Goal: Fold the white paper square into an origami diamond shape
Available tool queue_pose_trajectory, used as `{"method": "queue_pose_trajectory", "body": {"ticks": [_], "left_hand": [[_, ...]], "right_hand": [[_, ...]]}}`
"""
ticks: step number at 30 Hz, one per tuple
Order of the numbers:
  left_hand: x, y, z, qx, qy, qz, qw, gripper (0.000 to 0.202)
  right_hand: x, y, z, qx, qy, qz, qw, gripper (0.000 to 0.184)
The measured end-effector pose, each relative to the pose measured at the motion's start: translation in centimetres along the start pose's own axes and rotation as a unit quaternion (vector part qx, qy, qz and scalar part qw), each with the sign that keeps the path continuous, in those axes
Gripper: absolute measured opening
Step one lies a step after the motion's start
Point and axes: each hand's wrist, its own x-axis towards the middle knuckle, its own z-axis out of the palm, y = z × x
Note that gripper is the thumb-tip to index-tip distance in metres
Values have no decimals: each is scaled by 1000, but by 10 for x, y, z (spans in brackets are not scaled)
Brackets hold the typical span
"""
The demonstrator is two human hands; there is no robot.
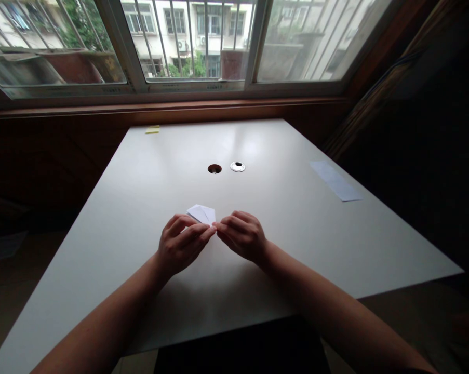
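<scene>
A small folded piece of white paper (203,213) is held above the middle of the white table, with crease lines and a pointed outline showing. My left hand (184,243) grips its near left side, fingers curled and thumb pressed along the lower edge. At the paper's right corner, the fingertips of my right hand (242,235) are pinched together. The two hands nearly meet at that corner. Both sets of fingers hide the paper's lower part.
Beyond the hands, the white table (141,192) has a round hole (214,169) beside a silver ring-shaped cover (238,167). A white paper sheet (336,181) lies near the right edge. Yellow sticky notes (152,129) are at the far left corner. A barred window (195,41) stands behind.
</scene>
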Motion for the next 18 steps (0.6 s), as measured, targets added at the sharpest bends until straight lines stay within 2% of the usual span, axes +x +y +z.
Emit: {"method": "queue_pose_trajectory", "body": {"ticks": [9,14,18], "left_hand": [[-3,-5,3,-62,-10,-18,998,34],[-9,-14,4,-94,-32,-54,994,28],[-12,-25,7,-165,-48,-88,981,21]], "right_hand": [[-5,1,2,14,10,8,1000,8],[-10,9,1,78,13,-13,997,15],[-9,19,3,116,29,72,990,20]]}}
